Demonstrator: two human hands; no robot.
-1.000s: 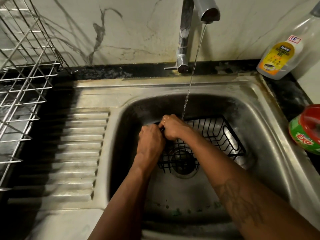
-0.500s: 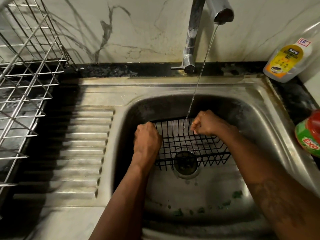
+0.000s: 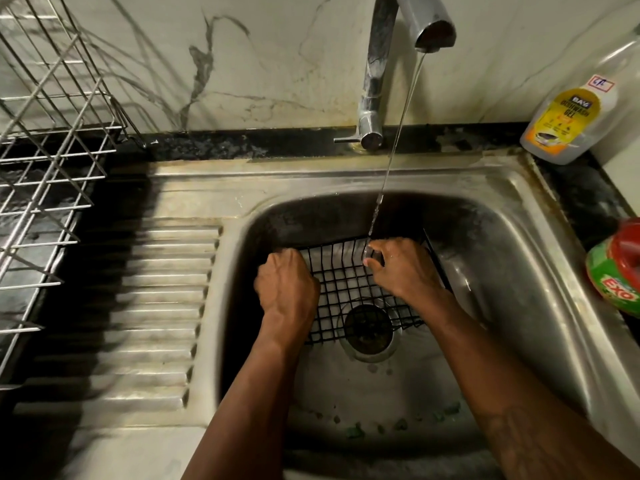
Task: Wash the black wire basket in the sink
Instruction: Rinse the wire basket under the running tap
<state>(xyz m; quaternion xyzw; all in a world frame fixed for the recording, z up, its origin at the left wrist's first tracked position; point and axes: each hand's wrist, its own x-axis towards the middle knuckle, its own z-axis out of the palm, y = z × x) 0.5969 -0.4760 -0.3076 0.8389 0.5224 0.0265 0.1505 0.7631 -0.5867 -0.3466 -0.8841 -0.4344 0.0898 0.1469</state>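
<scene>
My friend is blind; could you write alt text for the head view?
A left hand and right hand grip a black wire basket in a steel sink while a thin stream from the tap falls on it. A wire rack stands left; a dishwash gel bottle sits right.

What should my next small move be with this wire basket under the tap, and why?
Probably slide the black wire basket rightward so the water stream sweeps across its grid. The stream lands only at the far rim beside your right hand, while your left hand grips the left edge, away from it.
</scene>
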